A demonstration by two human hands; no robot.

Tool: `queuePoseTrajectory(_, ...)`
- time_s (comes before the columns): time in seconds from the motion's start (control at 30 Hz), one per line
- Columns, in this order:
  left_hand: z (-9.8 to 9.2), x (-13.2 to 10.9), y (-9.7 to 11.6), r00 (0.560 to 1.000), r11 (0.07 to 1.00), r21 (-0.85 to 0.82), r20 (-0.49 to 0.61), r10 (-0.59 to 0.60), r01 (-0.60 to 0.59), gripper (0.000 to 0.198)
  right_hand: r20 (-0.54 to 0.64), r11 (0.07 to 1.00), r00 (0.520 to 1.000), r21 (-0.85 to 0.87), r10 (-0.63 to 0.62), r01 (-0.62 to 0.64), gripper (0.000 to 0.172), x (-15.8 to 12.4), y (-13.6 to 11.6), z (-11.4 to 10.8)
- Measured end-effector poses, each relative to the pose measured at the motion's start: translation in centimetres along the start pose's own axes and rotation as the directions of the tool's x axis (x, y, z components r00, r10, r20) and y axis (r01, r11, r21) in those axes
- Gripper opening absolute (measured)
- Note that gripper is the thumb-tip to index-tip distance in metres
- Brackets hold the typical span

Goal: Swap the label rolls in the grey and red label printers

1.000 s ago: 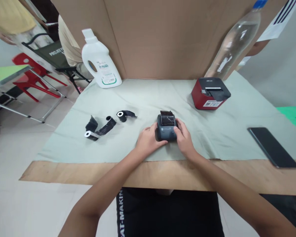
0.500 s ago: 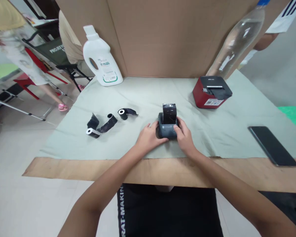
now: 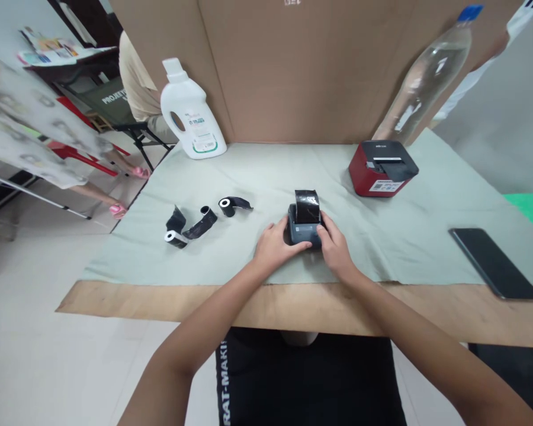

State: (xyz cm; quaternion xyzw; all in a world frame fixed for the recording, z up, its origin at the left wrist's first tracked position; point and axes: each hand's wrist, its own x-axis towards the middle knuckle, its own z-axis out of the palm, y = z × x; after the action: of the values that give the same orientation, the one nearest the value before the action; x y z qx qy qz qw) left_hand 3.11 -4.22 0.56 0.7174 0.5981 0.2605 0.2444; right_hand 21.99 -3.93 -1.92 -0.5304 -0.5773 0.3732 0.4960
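A small dark grey portable receipt printer (image 3: 305, 235) sits on the cloth in front of me. A glossy black paper strip (image 3: 307, 206) stands up out of its top. My left hand (image 3: 275, 242) grips its left side, with the thumb along the front edge. On the opposite side, my right hand (image 3: 336, 244) holds the printer, its thumb resting on the top right corner. To the left lie loose paper rolls with black outer paper: a partly unwound one (image 3: 176, 238), a curled black one (image 3: 202, 223) and another with a white end (image 3: 227, 205).
A larger red and black printer (image 3: 382, 168) stands back right, near a tall clear bottle (image 3: 426, 77). A black phone (image 3: 495, 263) lies at the right edge. A white detergent bottle (image 3: 193, 115) leans against the cardboard wall (image 3: 288, 71). Other people are behind it.
The view has shifted slightly. My left thumb reaches a little further along the printer's front. A person at the left has moved, and the sleeve at the upper right has shifted.
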Motion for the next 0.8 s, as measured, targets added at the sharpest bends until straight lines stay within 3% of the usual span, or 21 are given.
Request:
queuePoseTrajectory(0.13,-0.1,0.1,-0.1,1.0,1.0,-0.017,0.007,0.005,-0.005,0.094,0.012,1.0,1.0,0.014,-0.02,0.02,0.081,1.5,0.1,-0.1)
queuePoseTrajectory(0.27,-0.1,0.0,-0.1,1.0,0.999,-0.033,0.016,0.003,-0.002,0.095,0.073,0.999,0.997,0.043,-0.026,0.023,0.097,6.0,0.5,-0.4)
queuePoseTrajectory(0.37,0.0,0.1,-0.2,1.0,0.999,-0.042,0.026,-0.012,0.013,0.096,0.157,0.998,0.987,0.053,-0.027,0.019,0.098,9.1,1.0,-0.5)
queuePoseTrajectory(0.47,0.2,0.1,-0.4,0.999,0.999,-0.045,0.02,-0.026,0.027,0.097,0.161,0.998,0.985,-0.021,-0.062,0.067,0.083,9.9,1.3,-0.7)
queuePoseTrajectory(0.57,0.3,0.1,-0.4,1.0,0.998,-0.053,0.007,-0.018,0.019,0.094,0.04,0.966,0.984,-0.189,-0.172,0.176,0.055,9.3,1.1,-1.3)
queuePoseTrajectory(0.63,0.2,0.1,-0.4,1.0,0.998,-0.056,0.005,-0.017,0.017,0.093,0.046,0.919,0.969,-0.31,-0.243,0.245,0.037,9.2,0.6,-1.8)
queuePoseTrajectory(0.73,0.1,0.1,-0.3,1.0,0.998,-0.057,0.003,-0.026,0.026,0.094,0.29,0.87,0.935,-0.385,-0.202,0.307,0.021,9.9,-0.8,-2.6)
queuePoseTrajectory(0.8,0.1,0.1,-0.3,1.0,0.997,-0.065,-0.005,-0.03,0.029,0.092,0.478,0.864,0.867,-0.369,-0.138,0.341,0.022,10.7,-2.1,-3.1)
